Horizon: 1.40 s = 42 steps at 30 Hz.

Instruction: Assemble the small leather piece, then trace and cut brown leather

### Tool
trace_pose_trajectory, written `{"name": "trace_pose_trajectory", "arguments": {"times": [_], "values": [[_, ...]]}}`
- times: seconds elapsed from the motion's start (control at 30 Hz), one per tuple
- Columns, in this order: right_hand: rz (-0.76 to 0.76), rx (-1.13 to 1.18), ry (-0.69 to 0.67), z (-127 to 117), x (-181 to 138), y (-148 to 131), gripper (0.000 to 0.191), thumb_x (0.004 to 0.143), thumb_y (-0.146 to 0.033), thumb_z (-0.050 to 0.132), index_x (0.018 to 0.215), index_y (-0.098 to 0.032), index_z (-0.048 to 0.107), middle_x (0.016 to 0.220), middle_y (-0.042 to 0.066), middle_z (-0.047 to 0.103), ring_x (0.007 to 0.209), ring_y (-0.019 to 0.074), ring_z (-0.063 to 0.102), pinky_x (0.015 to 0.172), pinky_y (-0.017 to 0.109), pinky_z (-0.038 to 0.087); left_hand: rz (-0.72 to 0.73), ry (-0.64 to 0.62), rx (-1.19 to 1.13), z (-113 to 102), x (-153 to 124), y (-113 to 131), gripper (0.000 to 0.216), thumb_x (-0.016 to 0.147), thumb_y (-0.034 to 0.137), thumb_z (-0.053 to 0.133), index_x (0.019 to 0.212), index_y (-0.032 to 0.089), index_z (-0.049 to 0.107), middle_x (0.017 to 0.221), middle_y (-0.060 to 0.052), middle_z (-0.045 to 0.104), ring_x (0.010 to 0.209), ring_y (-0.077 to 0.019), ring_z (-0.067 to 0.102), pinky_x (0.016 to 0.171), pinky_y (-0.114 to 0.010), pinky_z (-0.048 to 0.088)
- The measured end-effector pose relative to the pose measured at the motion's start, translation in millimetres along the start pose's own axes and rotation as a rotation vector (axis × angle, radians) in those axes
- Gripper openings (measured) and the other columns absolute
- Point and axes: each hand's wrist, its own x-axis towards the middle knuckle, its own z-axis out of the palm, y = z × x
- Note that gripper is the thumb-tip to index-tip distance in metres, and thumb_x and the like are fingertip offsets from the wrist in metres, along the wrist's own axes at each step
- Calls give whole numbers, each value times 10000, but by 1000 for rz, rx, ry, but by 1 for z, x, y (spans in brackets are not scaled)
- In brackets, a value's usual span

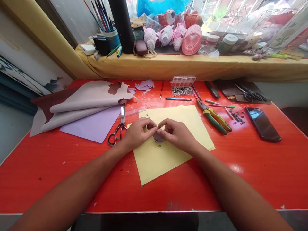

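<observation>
My left hand and my right hand meet over a pale yellow sheet on the red table. Both hands are closed in a pinch, fingertips almost touching. Between them sits a small greyish-purple piece, partly hidden under my right fingers; something tiny is pinched at the fingertips, too small to name. A tiny dark ring lies on the sheet just below the piece.
Scissors lie left of my left hand beside lilac and brown sheets. Green-and-yellow pliers, pens, small dark beads, a phone and a clear compartment box lie to the right and back. A cluttered shelf runs behind.
</observation>
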Motion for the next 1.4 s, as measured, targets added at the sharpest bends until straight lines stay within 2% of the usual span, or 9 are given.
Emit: {"name": "trace_pose_trajectory", "arguments": {"times": [0.13,0.27,0.63,1.0,1.4], "values": [[-12,-61,11,2,0,1,219,964,-432,680,994,-215,689,646,-46,600,574,130,507,586,271,347,2,-5,7,0,1,-1,173,912,382,705,843,227,741,846,-26,724,818,-193,638,726,-320,496],[4,-27,62,2,1,3,208,971,-401,642,901,-214,700,611,-46,549,566,130,469,580,273,339,-2,-31,-14,-2,2,-3,179,918,401,705,903,240,782,867,-31,733,816,-194,633,743,-331,496],[55,77,30,0,0,1,216,955,-413,629,897,-218,702,581,-57,463,561,134,411,552,271,307,-2,-38,-53,-3,3,-1,156,921,358,702,962,243,799,921,-33,766,871,-199,670,793,-330,520],[64,89,54,2,1,1,201,935,-390,632,863,-212,696,595,-51,484,577,135,438,561,276,326,31,-39,1,-3,3,0,135,925,343,695,924,245,788,866,-15,748,810,-181,643,746,-312,496],[85,101,31,3,2,3,200,934,-394,638,875,-215,704,636,-25,590,592,144,499,569,277,351,96,-44,52,-1,1,-1,120,933,309,640,897,231,724,851,-10,729,823,-180,628,757,-312,489]]}}
